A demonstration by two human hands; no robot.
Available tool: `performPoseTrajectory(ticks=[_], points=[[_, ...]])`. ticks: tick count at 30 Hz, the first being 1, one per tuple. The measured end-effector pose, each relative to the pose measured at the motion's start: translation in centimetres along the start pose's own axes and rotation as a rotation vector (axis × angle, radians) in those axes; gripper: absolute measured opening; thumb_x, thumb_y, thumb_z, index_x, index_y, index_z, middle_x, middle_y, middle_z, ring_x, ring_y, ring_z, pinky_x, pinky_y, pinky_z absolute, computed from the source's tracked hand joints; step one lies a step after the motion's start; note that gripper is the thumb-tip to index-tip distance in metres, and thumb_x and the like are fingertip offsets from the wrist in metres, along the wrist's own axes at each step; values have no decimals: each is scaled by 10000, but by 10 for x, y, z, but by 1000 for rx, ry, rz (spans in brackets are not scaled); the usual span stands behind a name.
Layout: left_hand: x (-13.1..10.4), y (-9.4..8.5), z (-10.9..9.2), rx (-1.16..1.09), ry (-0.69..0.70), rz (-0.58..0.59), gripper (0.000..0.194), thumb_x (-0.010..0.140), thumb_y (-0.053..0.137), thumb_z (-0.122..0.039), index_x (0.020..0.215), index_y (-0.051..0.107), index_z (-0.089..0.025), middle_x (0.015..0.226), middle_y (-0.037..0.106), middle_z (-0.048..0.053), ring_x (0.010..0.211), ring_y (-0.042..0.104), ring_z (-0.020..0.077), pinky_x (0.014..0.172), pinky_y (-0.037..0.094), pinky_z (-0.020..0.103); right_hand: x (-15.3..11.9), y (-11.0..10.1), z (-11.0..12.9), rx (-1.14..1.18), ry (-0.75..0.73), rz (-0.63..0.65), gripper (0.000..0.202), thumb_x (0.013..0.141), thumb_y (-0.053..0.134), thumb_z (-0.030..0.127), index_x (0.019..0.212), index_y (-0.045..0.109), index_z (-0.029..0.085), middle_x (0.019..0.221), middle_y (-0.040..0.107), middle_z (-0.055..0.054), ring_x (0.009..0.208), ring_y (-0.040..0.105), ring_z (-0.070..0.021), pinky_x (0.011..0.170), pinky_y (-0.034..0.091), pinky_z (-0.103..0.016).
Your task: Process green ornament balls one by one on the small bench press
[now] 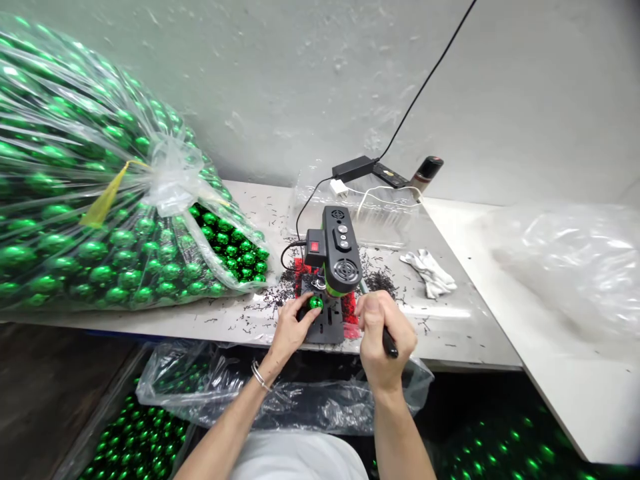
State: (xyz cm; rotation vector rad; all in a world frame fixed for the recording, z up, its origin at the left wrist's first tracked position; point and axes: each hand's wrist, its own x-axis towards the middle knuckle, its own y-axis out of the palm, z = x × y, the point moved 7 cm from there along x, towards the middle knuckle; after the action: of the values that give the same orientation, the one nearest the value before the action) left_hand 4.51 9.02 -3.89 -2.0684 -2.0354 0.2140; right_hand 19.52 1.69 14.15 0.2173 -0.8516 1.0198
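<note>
My left hand (294, 320) pinches a shiny green ball (315, 303) between thumb and fingers. It holds the ball just above the black slotted base plate (324, 328) of a small machine (342, 250) with round vents and buttons on top. My right hand (383, 337) is closed around a black-handled tool (390, 343) to the right of the machine. A thin greenish shaft extends from the far side of that fist, and its end is hard to make out. Red material (350, 308) with dark bits on it shows under the plate.
A large clear bag (173, 173) of green balls fills the left side. White gloves (429, 272), a clear plastic tray (383, 223), a power adapter (354, 169) and a black-capped bottle (426, 175) lie behind and right. An open plastic bag (200, 393) hangs below the table edge.
</note>
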Motion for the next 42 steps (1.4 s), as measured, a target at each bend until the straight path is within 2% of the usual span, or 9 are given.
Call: performPoseTrajectory(ticks=[4, 9, 11, 16, 20, 24, 30, 38, 42], points=[[-4, 6, -4, 229, 128, -6, 303, 840, 728, -303, 1142, 719, -283, 1064, 746, 50, 1046, 636, 257, 993, 423, 466, -3, 0, -1, 2, -24, -5, 296, 947, 477, 88, 674, 460, 201, 620, 464, 38, 590, 470, -93, 568, 381, -256], [-9, 15, -13, 344, 341, -5, 314, 849, 736, -278, 1153, 686, -219, 1153, 742, 84, 1078, 644, 259, 1032, 391, 473, -7, 0, -3, 5, -65, 6, 271, 928, 479, 50, 702, 480, 200, 654, 504, 27, 635, 517, -101, 584, 410, -249], [-9, 18, -13, 370, 380, 2, 313, 862, 726, -284, 1161, 678, -206, 1169, 740, 95, 1080, 653, 260, 1040, 390, 478, -10, 0, -4, 0, -82, 21, 264, 921, 472, 35, 714, 486, 198, 675, 524, 20, 652, 529, -104, 598, 423, -251], [-8, 18, -14, 394, 402, 20, 308, 860, 729, -314, 1149, 688, -217, 1140, 750, 89, 1074, 662, 263, 1067, 388, 496, -23, 1, -9, -48, -152, 47, 247, 922, 449, 38, 737, 492, 197, 699, 545, 4, 669, 540, -112, 601, 432, -256], [-8, 17, -15, 385, 399, 30, 307, 853, 735, -315, 1143, 694, -221, 1099, 759, 83, 1039, 670, 260, 1072, 389, 506, -41, 7, -25, -61, -222, 34, 243, 962, 420, 122, 743, 491, 200, 716, 557, -9, 635, 526, -116, 579, 444, -265], [-7, 17, -15, 369, 390, 46, 308, 847, 744, -304, 1135, 694, -207, 1061, 763, 78, 1009, 671, 256, 1081, 374, 514, -62, 12, -44, -89, -314, -63, 295, 1000, 377, 210, 728, 492, 208, 718, 573, -6, 623, 540, -121, 668, 505, -313], [-8, 17, -17, 347, 371, 64, 296, 859, 733, -311, 1135, 688, -212, 1051, 760, 73, 1008, 662, 254, 1090, 354, 512, -78, 14, -62, -90, -299, -131, 300, 1002, 377, 238, 723, 485, 215, 714, 587, 8, 605, 547, -117, 756, 541, -360], [-8, 18, -15, 328, 342, 84, 302, 859, 722, -329, 1141, 688, -229, 1068, 756, 74, 1026, 659, 255, 1103, 349, 515, -74, 18, -58, -100, -360, -99, 316, 1001, 374, 225, 700, 468, 214, 680, 554, 17, 595, 531, -114, 689, 518, -331], [-6, 18, -15, 321, 367, 36, 291, 847, 728, -301, 1123, 691, -215, 1080, 753, 89, 1040, 660, 271, 1089, 367, 536, -46, 7, -35, -37, -221, -85, 302, 965, 408, 140, 675, 460, 205, 679, 549, 5, 603, 531, -116, 608, 450, -299]])
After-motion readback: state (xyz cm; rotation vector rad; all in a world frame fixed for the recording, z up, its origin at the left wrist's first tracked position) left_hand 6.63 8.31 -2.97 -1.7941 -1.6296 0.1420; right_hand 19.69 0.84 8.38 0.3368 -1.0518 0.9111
